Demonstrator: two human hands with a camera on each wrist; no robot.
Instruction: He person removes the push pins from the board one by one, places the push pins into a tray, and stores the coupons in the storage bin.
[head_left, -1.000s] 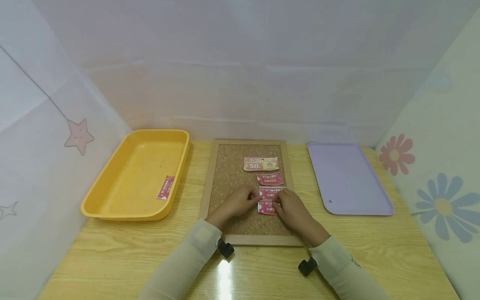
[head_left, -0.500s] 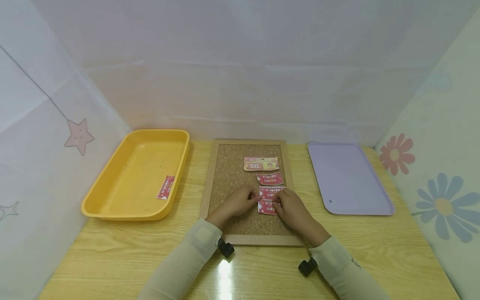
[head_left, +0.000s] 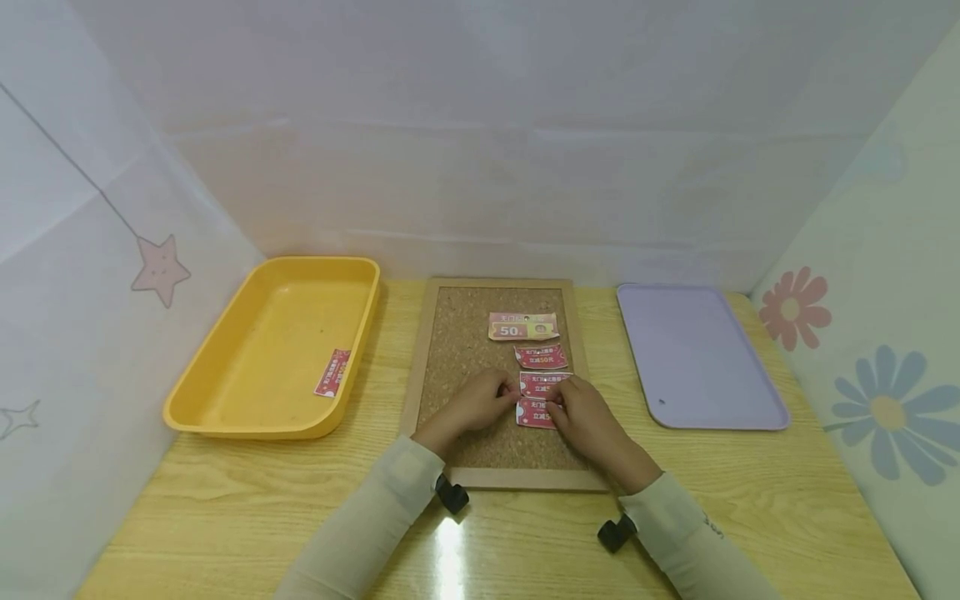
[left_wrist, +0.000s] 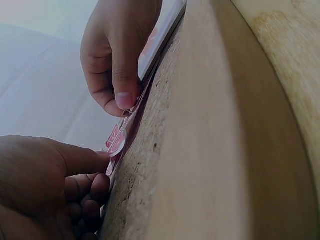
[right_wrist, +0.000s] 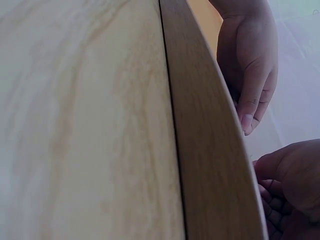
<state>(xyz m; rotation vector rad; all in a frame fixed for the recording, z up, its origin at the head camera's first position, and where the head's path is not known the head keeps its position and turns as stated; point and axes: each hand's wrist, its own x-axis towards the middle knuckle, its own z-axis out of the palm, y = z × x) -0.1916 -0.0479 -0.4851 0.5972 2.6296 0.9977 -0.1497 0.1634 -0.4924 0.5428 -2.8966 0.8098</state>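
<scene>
Lowest red coupon [head_left: 534,414] on corkboard [head_left: 457,333], at three o'clock of left hand [head_left: 478,403] pinching its edge, at nine o'clock of right hand [head_left: 588,418], whose fingertips pinch a tiny object [left_wrist: 127,111]

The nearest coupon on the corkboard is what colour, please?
The nearest coupon is pinkish red with white lettering, clearest in the head view.

A creased back wall [head_left: 480,192] spans 12 o'clock. The left wall [head_left: 75,333], 9 o'clock, bears a pink star [head_left: 160,271]; the right wall [head_left: 892,275], 3 o'clock, 2 flowers [head_left: 790,309]. White glare [head_left: 450,554] lies on the wood-grained table [head_left: 187,533] at 6 o'clock.
</scene>
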